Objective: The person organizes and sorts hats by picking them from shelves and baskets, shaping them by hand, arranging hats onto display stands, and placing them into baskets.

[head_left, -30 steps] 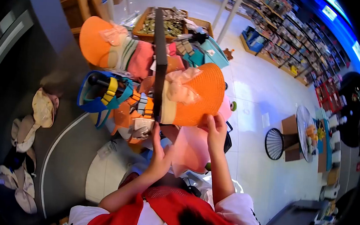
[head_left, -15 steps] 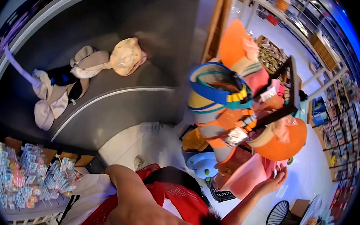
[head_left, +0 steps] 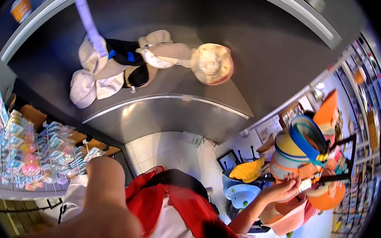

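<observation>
R hand (head_left: 284,190) was at the hat rack, lower R of view, fingers partly bent, back of hand up. It was in front of the lower part of a blue-and-yellow hat (head_left: 283,146) and just beside a small pale item (head_left: 304,185), prob. a tag. Couldn't tell if fingers were closed on anything. L hand (head_left: 101,228) was v. near the lens at btm L, blurred & partly cut off; its grip couldn't be told.

Hats hung bunched around a dark frame (head_left: 352,163): orange hat (head_left: 326,112) at top, orange-brimmed hat (head_left: 333,197) lower R, pink visor (head_left: 283,224) below R hand. Yellow hat (head_left: 247,170) & light-blue hat (head_left: 241,196) were L of the bunch, lower down.

Dark curved counter (head_left: 267,49) ran across upper view. On it, w/ a black item (head_left: 123,49) among them: beige hats (head_left: 83,90) in a loose cluster, plus round cream hat (head_left: 211,63) at R end. Purple strap (head_left: 84,14) hung over the cluster's L side. Packets (head_left: 29,151) crowded a display, far L. Wearer had a red vest (head_left: 201,209) on.
</observation>
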`<state>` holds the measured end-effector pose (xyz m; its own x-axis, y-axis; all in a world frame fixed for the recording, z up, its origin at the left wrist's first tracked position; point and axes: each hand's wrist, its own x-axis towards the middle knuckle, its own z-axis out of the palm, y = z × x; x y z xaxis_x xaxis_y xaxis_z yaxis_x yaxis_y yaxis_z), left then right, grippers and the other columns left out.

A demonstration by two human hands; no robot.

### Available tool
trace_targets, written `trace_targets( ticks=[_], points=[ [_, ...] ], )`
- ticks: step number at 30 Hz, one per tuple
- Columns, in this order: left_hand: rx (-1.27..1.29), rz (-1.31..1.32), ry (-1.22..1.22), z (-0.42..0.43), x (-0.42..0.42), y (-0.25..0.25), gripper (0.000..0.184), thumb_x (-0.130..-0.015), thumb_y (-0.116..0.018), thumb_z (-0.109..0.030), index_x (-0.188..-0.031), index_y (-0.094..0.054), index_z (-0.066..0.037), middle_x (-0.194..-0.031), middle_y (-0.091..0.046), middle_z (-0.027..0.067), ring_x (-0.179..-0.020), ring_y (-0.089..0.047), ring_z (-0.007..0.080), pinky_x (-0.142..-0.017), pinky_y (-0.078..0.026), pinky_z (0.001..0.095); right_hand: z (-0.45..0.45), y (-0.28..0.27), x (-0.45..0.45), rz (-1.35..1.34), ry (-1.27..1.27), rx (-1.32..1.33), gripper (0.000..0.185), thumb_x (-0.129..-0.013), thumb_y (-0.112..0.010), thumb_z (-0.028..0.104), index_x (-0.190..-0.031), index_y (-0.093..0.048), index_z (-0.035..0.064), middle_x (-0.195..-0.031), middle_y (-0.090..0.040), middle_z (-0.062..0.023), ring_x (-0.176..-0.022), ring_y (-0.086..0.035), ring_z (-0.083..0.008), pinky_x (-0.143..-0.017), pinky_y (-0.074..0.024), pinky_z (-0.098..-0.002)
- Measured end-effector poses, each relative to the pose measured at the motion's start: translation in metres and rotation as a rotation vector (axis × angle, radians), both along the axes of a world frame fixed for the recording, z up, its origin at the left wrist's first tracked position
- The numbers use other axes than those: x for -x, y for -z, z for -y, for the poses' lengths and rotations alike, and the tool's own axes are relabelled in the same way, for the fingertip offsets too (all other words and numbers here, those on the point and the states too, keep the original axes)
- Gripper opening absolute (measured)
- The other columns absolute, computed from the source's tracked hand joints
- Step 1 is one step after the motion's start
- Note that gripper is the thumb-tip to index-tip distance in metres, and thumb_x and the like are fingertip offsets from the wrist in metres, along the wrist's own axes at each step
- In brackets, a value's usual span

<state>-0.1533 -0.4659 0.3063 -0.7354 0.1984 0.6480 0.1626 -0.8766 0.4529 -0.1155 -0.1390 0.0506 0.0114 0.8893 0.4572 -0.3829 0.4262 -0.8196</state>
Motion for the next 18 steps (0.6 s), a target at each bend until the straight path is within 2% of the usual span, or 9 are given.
trace_targets(
  ticks=[3,5,9,10,11,13,14,17,18],
  points=[
    [-0.235,-0.616,-0.094,0.058,0.026,0.021,0.015,-0.079,-0.047,-0.006,-0.090,-0.058,-0.006,-0.104,-0.056,0.0063,-0.087,-0.053,0.0143,-0.084,-0.037,0.0331,0.049,-0.007,0.063,0.020,-0.235,-0.010,0.021,-0.088,-0.037,0.012,-0.103,-0.043,0.0000,-0.088,-0.048,-0.0061,-0.078,-0.045,-0.0126,-0.071,-0.0365,-0.0241],
    [-0.540,-0.919,-0.374,0.061,0.034,0.020,0.019,-0.081,-0.046,-0.010,-0.096,-0.057,-0.004,-0.106,-0.055,0.0095,-0.091,-0.053,0.0177,-0.085,-0.037,0.0353,0.078,-0.016,0.096,0.065,-0.361,-0.091,0.019,-0.087,-0.035,0.010,-0.101,-0.043,0.0003,-0.086,-0.047,-0.0059,-0.076,-0.043,-0.0122,-0.073,-0.0357,-0.0244],
    [-0.477,-1.516,-1.270,0.106,0.036,0.051,0.027,-0.085,-0.041,-0.018,-0.099,-0.051,0.002,-0.108,-0.053,0.0135,-0.096,-0.050,0.0236,-0.087,-0.037,0.0385,0.100,-0.007,0.157,0.197,-0.522,-0.203,0.016,-0.085,-0.036,0.007,-0.097,-0.045,0.0000,-0.082,-0.047,-0.0060,-0.073,-0.043,-0.0113,-0.069,-0.0378,-0.0237],
    [-0.489,-1.487,-1.282,0.101,0.045,0.062,0.027,-0.085,-0.039,-0.020,-0.096,-0.052,0.001,-0.107,-0.054,0.0125,-0.098,-0.049,0.0238,-0.087,-0.037,0.0389,0.105,-0.004,0.175,0.225,-0.595,-0.217,0.015,-0.085,-0.037,0.007,-0.096,-0.045,0.0002,-0.081,-0.047,-0.0058,-0.072,-0.044,-0.0112,-0.069,-0.0381,-0.0235],
    [-0.560,-1.551,-1.712,0.109,0.049,0.065,0.026,-0.086,-0.038,-0.021,-0.096,-0.052,0.000,-0.106,-0.054,0.0102,-0.097,-0.048,0.0210,-0.085,-0.036,0.0384,0.111,-0.004,0.194,0.254,-0.669,-0.225,0.014,-0.085,-0.038,0.007,-0.095,-0.046,0.0003,-0.080,-0.048,-0.0057,-0.071,-0.044,-0.0112,-0.068,-0.0385,-0.0233],
    [-0.113,-1.436,-1.425,0.103,0.096,0.083,0.031,-0.088,-0.036,-0.024,-0.094,-0.056,0.000,-0.101,-0.057,0.0095,-0.092,-0.049,0.0211,-0.083,-0.036,0.0379,0.124,0.002,0.233,0.339,-0.813,-0.208,0.012,-0.085,-0.040,0.007,-0.091,-0.048,0.0007,-0.078,-0.049,-0.0047,-0.070,-0.046,-0.0107,-0.067,-0.0395,-0.0229],
    [0.271,-1.364,-1.519,0.122,0.093,0.126,0.025,-0.086,-0.038,-0.022,-0.092,-0.055,-0.006,-0.100,-0.055,0.0102,-0.093,-0.050,0.0221,-0.080,-0.038,0.0392,0.133,0.005,0.255,0.382,-0.916,-0.176,0.013,-0.084,-0.041,0.006,-0.092,-0.049,0.0008,-0.076,-0.050,-0.0049,-0.070,-0.047,-0.0111,-0.068,-0.0402,-0.0235],
    [1.442,-0.976,-1.369,0.130,0.122,0.175,0.021,-0.061,-0.060,-0.011,-0.081,-0.055,-0.010,-0.080,-0.055,0.0037,-0.078,-0.051,0.0173,-0.070,-0.041,0.0309,0.151,0.040,0.328,0.521,-1.243,-0.225,0.014,-0.082,-0.047,0.007,-0.093,-0.052,0.0005,-0.075,-0.054,-0.0066,-0.071,-0.052,-0.0128,-0.066,-0.0421,-0.0240],
    [1.549,-0.826,-1.362,0.125,0.134,0.204,0.022,-0.063,-0.059,-0.011,-0.085,-0.056,-0.009,-0.079,-0.054,0.0031,-0.077,-0.051,0.0172,-0.070,-0.041,0.0293,0.164,0.054,0.354,0.613,-1.348,-0.343,0.014,-0.080,-0.050,0.007,-0.092,-0.052,0.0003,-0.074,-0.055,-0.0079,-0.070,-0.054,-0.0158,-0.066,-0.0431,-0.0254]
  ],
)
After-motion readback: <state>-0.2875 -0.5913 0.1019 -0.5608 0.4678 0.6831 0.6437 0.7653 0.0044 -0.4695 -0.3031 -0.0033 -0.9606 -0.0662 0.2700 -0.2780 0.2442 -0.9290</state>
